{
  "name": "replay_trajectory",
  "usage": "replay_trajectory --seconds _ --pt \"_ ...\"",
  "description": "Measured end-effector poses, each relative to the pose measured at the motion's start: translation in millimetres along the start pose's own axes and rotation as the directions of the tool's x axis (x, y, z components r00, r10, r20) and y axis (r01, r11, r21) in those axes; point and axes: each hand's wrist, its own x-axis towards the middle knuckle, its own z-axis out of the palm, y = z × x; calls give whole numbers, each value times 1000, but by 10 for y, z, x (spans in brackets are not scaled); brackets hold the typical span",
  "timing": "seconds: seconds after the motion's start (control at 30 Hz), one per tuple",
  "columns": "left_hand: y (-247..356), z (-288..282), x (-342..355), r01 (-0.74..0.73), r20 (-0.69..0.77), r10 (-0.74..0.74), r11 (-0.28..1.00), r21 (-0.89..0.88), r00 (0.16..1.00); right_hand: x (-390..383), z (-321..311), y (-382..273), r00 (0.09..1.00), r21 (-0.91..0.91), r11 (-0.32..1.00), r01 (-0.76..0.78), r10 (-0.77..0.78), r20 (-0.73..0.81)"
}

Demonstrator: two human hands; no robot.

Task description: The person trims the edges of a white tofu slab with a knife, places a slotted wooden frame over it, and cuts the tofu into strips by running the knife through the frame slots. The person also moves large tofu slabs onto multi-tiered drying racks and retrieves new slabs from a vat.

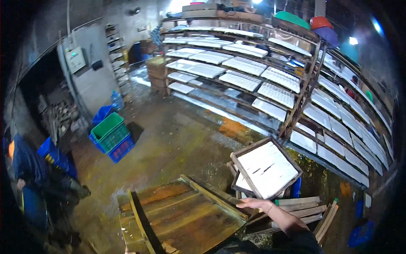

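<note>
Near, a rectangular wooden panel [177, 216] is left of long wooden slats [308, 211], a rectangular wood-framed tray [251, 147] behind them. Rectangular plastic crates [111, 131] stand far left; far right, long racks [311, 76] hold flat trays [244, 65].

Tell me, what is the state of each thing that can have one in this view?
Right hand: open, fingers extended
Wooden board: stained, battens attached
Wooden frame: tilted, filled with white pieces
Green crate: upright, stacked on blue crate
Shelving rack: loaded with white trays
Lamp: lit
</note>
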Motion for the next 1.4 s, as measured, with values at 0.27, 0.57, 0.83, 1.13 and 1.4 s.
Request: replay_trajectory --seconds 0.27,0.57,0.83,1.13,1.4 --pt "996 602 2923 96 79 -99 995 39 992 1309 -1285 -961 949 307 925 226 -138 -283" --pt "1859 1414 6217 182 267 -150 978 -98 952 3120 -3042 -1847 819 98 831 547 -508 -266" --pt "3376 2826 8627 201 271 -178 978 -58 946 4571 -4016 -3064 768 327 717 615 -453 -452" --pt "5105 3498 11315 114 213 -94 990 -84 973 6645 -5227 -6116 867 384 872 305 -87 -490" --pt "6095 2243 14353 -252 202 268 963 -99 942 9023 -6320 -9528 877 303 885 354 -201 -437"
